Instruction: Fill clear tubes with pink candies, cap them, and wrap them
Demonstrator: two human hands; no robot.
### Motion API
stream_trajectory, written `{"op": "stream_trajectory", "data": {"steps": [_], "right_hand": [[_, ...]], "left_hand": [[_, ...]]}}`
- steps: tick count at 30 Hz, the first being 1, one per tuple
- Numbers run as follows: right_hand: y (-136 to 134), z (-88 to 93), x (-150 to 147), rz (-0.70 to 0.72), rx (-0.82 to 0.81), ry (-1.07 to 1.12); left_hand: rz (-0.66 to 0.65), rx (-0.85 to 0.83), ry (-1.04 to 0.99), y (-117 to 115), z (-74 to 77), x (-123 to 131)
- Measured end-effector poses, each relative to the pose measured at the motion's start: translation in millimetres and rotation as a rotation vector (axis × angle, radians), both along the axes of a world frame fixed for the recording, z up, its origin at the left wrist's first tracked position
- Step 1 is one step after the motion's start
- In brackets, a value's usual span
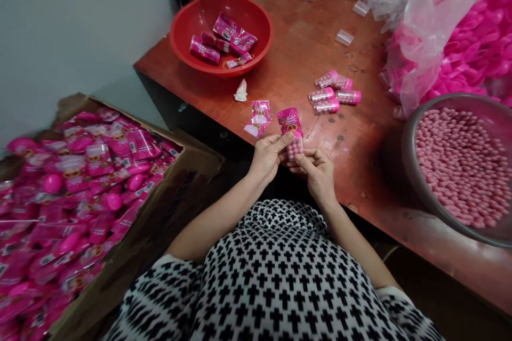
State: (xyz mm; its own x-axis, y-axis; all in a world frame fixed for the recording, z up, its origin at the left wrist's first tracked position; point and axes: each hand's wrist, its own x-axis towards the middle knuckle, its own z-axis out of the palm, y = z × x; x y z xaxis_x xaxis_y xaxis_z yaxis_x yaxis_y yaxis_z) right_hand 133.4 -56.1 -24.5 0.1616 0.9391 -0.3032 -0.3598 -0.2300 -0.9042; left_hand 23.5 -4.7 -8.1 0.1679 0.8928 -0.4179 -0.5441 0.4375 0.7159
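My left hand [267,155] and my right hand [316,169] meet at the near edge of the red-brown table [304,53]. Together they pinch a small clear tube of pink candy balls [295,148] that sits partly inside a pink printed sleeve [290,121]. The sleeve sticks up above my fingers. Two more pink sleeves [259,116] lie flat on the table just left of it. Several filled tubes with pink caps [334,95] lie a little further back on the right.
A red bowl [188,18] holds several wrapped tubes. A grey metal bowl [408,154] of pink candy balls stands at the right. A clear bag of pink caps [460,48] and empty clear tubes [344,37] lie behind. A cardboard box [192,170] of pink packs sits at left.
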Motion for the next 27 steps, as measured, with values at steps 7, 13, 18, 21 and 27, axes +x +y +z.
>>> {"op": "stream_trajectory", "data": {"steps": [7, 13, 18, 21, 27], "right_hand": [[-4, 1.7, -5, -0.074, 0.05, -0.114], [-4, 1.8, -5, -0.059, 0.048, -0.057], [2, -2.3, -4, -0.071, -0.036, 0.196], [5, -5.6, -2, -0.059, -0.048, 0.214], [16, -5.4, -3, 0.041, 0.001, 0.124]], "left_hand": [[0.055, 0.009, 0.034, -7, 1.1, 5], [-0.045, 0.013, 0.016, -10, -4.4, 3], [-0.089, 0.01, 0.039, -19, -8.0, 3], [-0.113, 0.023, 0.069, -20, -6.7, -1], [-0.232, 0.003, 0.026, -17, -1.9, -12]]}}
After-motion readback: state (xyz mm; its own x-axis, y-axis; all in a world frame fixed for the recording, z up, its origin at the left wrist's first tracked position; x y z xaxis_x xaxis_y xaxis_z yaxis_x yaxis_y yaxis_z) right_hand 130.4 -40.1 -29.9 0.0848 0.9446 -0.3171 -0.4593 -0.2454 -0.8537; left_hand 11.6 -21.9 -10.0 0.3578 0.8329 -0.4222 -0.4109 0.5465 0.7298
